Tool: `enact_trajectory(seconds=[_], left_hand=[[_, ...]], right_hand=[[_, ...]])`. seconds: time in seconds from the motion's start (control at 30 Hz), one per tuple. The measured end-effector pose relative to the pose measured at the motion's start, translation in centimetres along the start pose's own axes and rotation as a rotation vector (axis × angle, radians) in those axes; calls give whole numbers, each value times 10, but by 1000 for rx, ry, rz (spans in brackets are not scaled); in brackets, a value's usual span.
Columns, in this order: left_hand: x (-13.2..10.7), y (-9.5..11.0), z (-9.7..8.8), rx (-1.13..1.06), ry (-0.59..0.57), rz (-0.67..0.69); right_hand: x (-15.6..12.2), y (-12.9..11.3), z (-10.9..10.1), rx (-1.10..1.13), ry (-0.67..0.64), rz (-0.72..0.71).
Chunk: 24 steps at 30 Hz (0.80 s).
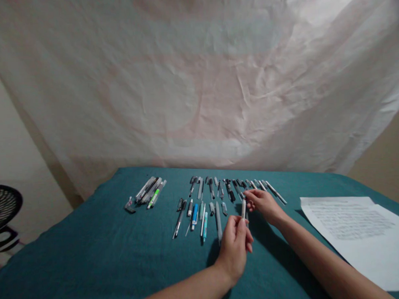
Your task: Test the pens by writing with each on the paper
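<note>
A slim white pen (244,209) stands nearly upright in my left hand (234,246), whose thumb and fingers close round its lower part. At the pen's upper end are the pinched fingertips of my right hand (263,204). Whatever small part they grip is too small to make out. Left of my hands lie a clear pen tube (218,223), a teal pen (205,226), a blue pen (194,216) and a clear pen with a black cap (180,222). Behind them runs a row of pens and parts, among them a black pen (230,190) and a white one (276,192).
A pile of pens (150,191), one with a green grip, lies at the left on the teal tablecloth (101,253). Printed sheets of paper (355,222) cover the right side. Behind the table hangs a pale sheet (197,80). A black fan (5,206) stands far left.
</note>
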State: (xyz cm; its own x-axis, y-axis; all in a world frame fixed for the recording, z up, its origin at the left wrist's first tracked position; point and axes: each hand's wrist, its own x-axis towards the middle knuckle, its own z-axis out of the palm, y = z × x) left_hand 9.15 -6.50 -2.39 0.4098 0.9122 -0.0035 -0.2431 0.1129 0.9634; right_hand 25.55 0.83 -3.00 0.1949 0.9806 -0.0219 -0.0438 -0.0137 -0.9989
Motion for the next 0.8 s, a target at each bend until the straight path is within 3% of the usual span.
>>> enact_trajectory(seconds=[0.07, 0.17, 0.47, 0.6, 0.7, 0.8], left_hand=[[0, 2, 1, -21, 27, 7], [0, 3, 2, -57, 38, 5], [1, -3, 0, -53, 17, 6], [3, -4, -1, -85, 39, -14], [5, -5, -2, -116, 66, -23], [6, -4, -1, -137, 70, -39]], right_hand=[[-5, 8, 16, -102, -125, 38], [-7, 15, 32, -238, -145, 18], [-9, 16, 35, -431, -175, -74], [-16, -1, 29, -285, -227, 36], [-25, -23, 23, -136, -334, 77], [-32, -40, 18, -140, -450, 78]])
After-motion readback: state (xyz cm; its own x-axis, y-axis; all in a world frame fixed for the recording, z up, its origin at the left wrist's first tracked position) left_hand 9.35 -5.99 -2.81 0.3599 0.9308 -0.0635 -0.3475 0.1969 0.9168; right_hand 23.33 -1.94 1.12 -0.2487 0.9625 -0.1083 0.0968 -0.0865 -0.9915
